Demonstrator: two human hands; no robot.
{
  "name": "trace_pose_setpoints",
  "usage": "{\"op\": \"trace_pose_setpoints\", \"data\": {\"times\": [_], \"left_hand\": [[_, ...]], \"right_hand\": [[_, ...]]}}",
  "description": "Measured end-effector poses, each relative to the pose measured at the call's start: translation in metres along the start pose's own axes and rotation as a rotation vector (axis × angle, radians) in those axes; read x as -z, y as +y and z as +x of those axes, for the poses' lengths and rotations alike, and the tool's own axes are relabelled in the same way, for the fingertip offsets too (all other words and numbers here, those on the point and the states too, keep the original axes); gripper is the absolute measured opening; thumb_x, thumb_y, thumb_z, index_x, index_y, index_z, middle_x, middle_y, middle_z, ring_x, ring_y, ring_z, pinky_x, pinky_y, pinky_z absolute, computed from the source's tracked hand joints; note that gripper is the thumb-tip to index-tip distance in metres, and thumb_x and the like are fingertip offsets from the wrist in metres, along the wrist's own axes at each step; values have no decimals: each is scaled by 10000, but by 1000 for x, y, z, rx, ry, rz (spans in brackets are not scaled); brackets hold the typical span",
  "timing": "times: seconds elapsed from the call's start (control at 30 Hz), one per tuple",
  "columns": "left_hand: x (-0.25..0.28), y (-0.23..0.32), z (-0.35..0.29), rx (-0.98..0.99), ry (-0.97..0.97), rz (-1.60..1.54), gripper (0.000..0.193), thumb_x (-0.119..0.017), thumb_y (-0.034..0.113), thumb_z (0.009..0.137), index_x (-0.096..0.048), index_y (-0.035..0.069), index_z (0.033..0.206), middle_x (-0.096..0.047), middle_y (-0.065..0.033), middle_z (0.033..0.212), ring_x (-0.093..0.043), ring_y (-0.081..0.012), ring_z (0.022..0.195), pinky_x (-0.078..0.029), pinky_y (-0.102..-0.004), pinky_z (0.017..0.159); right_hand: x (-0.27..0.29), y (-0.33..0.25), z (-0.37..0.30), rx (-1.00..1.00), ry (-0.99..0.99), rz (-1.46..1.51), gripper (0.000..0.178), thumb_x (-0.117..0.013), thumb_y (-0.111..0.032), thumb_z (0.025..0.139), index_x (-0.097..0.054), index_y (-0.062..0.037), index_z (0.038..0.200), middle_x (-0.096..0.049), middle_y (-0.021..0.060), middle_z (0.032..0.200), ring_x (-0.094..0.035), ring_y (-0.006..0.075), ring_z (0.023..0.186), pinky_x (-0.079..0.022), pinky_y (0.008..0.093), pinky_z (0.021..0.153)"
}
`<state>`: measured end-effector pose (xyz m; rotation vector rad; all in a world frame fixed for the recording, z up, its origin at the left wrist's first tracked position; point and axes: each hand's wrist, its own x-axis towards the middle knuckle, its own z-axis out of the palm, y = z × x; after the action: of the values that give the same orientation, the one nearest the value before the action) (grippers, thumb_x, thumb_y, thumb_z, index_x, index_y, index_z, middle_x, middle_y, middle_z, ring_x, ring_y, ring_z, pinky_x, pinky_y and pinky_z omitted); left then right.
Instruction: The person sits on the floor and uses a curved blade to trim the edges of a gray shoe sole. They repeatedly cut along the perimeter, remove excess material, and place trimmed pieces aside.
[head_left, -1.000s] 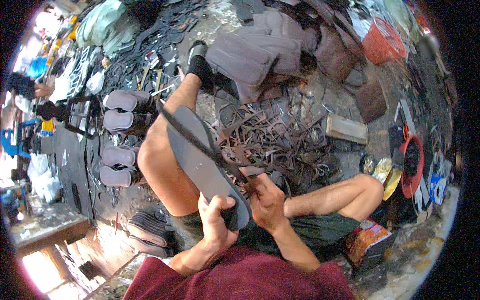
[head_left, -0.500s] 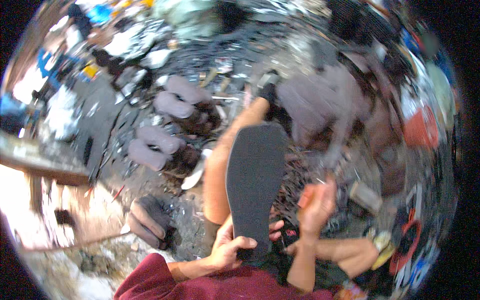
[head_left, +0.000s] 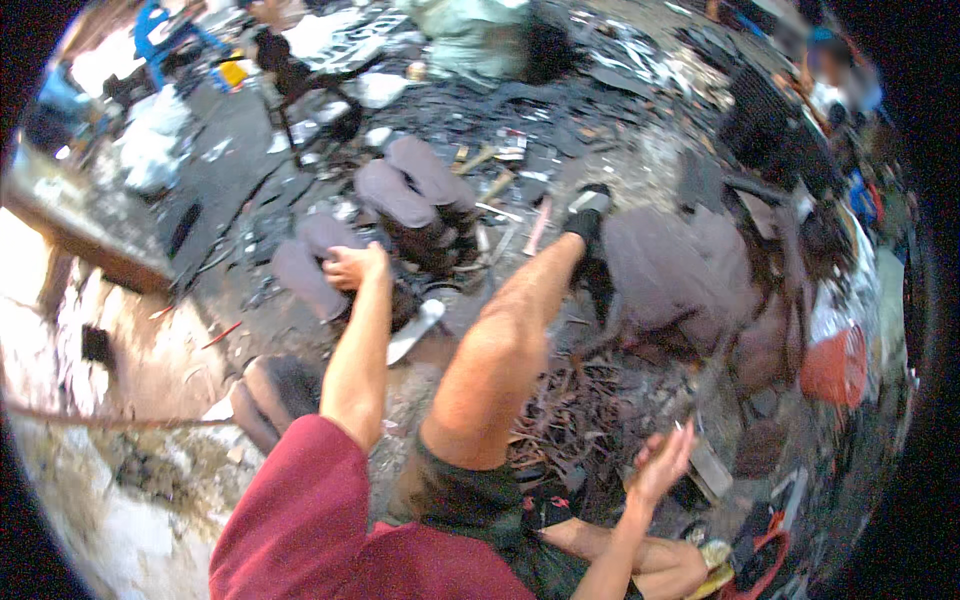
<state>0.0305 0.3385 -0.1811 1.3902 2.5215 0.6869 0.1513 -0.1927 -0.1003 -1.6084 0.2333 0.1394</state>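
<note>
My left hand (head_left: 357,268) reaches out to a stack of grey-brown shoe soles (head_left: 303,282), its fingers curled on the edge of the top sole. A second stack of paired soles (head_left: 395,195) stands just beyond it. Over by my bent leg, my right hand (head_left: 662,468) is raised with closed fingers. A small pale tip pokes out at its fingertips; the rest of what it holds is hidden.
Thin dark trimmings (head_left: 570,415) are heaped beside my knee. A large grey-brown pile (head_left: 675,265) lies beyond my foot. A grey block (head_left: 711,472) sits by my right hand, a red basket (head_left: 835,365) farther right. Another dark sole pair (head_left: 272,395) lies at left.
My left hand has moved from my lap forward and left to the sole stack. The black sole it held upright no longer shows over my lap. My right hand stays raised; the view has shifted.
</note>
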Motion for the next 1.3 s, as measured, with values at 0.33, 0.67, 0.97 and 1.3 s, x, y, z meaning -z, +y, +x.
{"op": "trace_pose_setpoints", "data": {"times": [0.33, 0.67, 0.97, 1.3], "left_hand": [[17, -10, 15, -262, -37, 198, 695, -745, 332, 766, -527, 43, 1359, -399, -221, 1467, -457, -416, 1267, -440, -476, 1026], [119, 9, -39, -867, 123, -653, 465, -755, 250, 828, -643, 62, 1238, -483, -236, 1428, -470, -353, 1310, -422, -436, 1039], [255, -46, -248, -1419, -964, -851, 524, -644, -91, 750, -607, 24, 1260, -516, -213, 1371, -497, -386, 1278, -410, -451, 1068], [222, -80, -285, -857, -1466, -892, 492, -742, 157, 845, -569, 9, 1281, -615, -136, 1192, -551, -226, 1114, -401, -368, 993]], "right_hand": [[-108, 20, 232, 567, 173, -942, 444, -761, -218, 802, -553, 16, 1116, -606, 191, 1136, -565, 384, 1093, -447, 481, 924], [-103, 33, 241, 597, 93, -739, 449, -810, -212, 719, -581, 11, 1034, -621, 192, 980, -602, 386, 931, -481, 464, 845], [-98, -18, 192, 173, -365, -346, 302, -831, -125, 700, -565, -86, 839, -613, 34, 778, -628, 201, 740, -505, 385, 705], [13, -198, -13, -230, -357, 395, 188, -692, -171, 909, -516, -139, 855, -551, -14, 726, -575, 123, 637, -478, 305, 522]]}}
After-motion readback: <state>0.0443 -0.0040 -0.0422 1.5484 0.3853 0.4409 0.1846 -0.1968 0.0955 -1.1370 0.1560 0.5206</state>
